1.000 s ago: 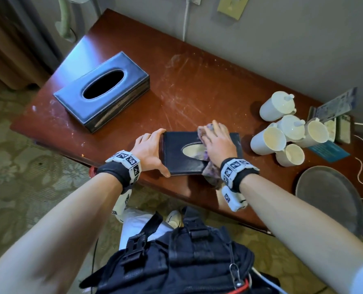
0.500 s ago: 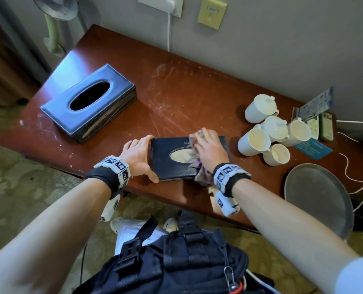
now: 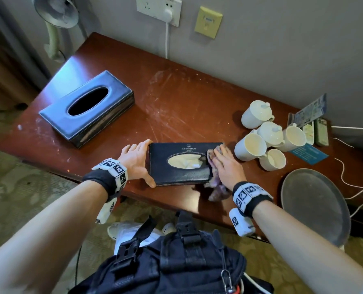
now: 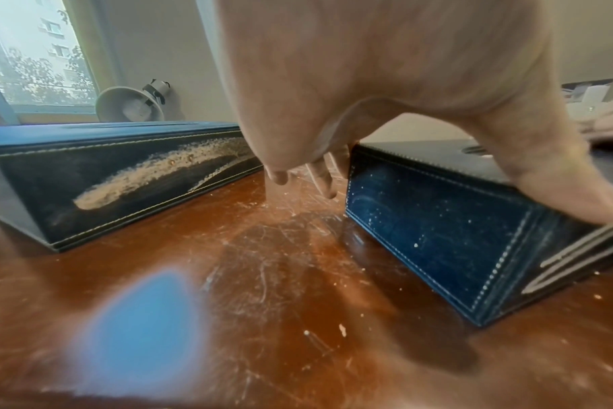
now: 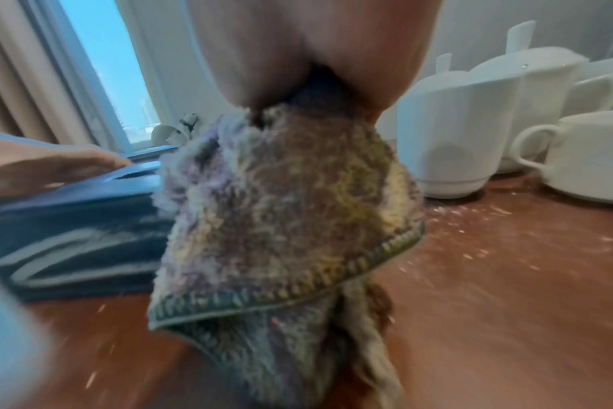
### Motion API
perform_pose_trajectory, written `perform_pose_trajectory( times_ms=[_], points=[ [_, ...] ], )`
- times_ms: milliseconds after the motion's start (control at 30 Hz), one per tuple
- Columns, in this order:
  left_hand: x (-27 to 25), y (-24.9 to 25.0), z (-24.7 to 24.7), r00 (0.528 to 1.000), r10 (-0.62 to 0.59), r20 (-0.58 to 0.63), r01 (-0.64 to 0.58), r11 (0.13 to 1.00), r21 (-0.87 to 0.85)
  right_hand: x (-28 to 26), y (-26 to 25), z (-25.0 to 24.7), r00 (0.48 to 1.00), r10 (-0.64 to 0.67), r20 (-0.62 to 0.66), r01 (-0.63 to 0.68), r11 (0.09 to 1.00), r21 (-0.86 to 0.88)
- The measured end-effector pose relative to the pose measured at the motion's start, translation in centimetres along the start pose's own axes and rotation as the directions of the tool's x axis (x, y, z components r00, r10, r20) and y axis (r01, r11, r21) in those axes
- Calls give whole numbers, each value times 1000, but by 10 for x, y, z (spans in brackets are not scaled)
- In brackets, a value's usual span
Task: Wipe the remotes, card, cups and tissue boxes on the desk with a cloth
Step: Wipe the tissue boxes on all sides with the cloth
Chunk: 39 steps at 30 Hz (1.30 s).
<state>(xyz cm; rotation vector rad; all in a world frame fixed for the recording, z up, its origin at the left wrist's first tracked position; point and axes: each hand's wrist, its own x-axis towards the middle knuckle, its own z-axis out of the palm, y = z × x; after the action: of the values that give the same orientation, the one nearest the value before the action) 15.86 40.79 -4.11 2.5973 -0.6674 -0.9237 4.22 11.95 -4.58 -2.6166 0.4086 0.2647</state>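
A dark leather tissue box [image 3: 176,175] lies near the desk's front edge. My left hand [image 3: 136,160] presses against its left end, with the thumb along the front corner and the fingers at the far corner. My right hand [image 3: 227,168] lies flat on a mottled purple cloth [image 3: 215,187] at the box's right end, and the cloth's tail hangs down onto the desk. In the right wrist view the cloth [image 5: 280,221] fills the middle, with the box [image 5: 70,221] to its left. A second, blue tissue box [image 3: 85,107] sits at the back left. White cups [image 3: 250,146] cluster to the right.
Two remotes [image 3: 321,132] and a blue card [image 3: 309,153] lie beyond the cups, by a leaflet stand [image 3: 312,109]. A round grey tray [image 3: 314,204] overhangs the front right corner, with a white cable [image 3: 346,175] beside it. The scratched desk [image 3: 176,102] is bare between the boxes.
My right hand has slid the cloth from the middle of the box top to its right end. The left hand has stayed at the left end.
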Motion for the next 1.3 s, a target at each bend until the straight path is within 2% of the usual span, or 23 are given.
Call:
perform_pose_trajectory(
  times_ms=[100, 167, 267, 367, 533, 633, 733, 800, 867, 967, 1033, 1200, 1300],
  points=[
    [-3, 4, -1, 1000, -5, 1, 5, 1000, 10, 28, -16, -4, 999, 13, -34, -14, 999, -33],
    [-4, 3, -1, 1000, -1, -6, 2, 999, 50, 36, -20, -5, 1000, 2, -12, -3, 996, -92],
    [1, 4, 1, 997, 74, -14, -68, 965, 252, 27, -11, 0, 999, 43, -21, -45, 994, -102],
    [6, 15, 2, 990, 137, 27, -136, 905, 404, 5, 3, 12, 997, 8, -72, -11, 999, -31],
    [9, 20, 6, 995, 97, 4, -91, 911, 402, -33, 23, 32, 982, -14, -189, 17, 1000, 13],
    [10, 21, 8, 997, 83, 9, -80, 918, 388, -21, 17, 39, 967, -48, -250, 44, 999, -20],
    [9, 20, 12, 996, 92, -11, -81, 921, 381, 5, -1, 42, 943, 0, -331, -16, 999, -46],
    [8, 18, 14, 995, 98, -30, -81, 930, 360, 9, -13, 47, 904, -132, -406, 76, 985, -152],
    [7, 17, 14, 994, 103, -40, -82, 931, 355, -2, -30, 69, 864, -337, -373, 256, 933, -251],
    [8, 18, 14, 994, 99, -46, -76, 930, 361, -29, -50, 91, 838, -408, -363, 376, 913, -157],
    [9, 19, 15, 994, 94, -59, -66, 931, 358, -31, -40, 86, 816, -452, -360, 411, 892, -188],
    [9, 16, 23, 993, 100, -62, -71, 929, 363, -21, 23, 58, 835, -359, -418, 312, 933, -179],
    [9, 14, 25, 993, 101, -59, -73, 930, 360, -20, 7, 63, 836, -224, -501, 213, 974, -81]
  ],
)
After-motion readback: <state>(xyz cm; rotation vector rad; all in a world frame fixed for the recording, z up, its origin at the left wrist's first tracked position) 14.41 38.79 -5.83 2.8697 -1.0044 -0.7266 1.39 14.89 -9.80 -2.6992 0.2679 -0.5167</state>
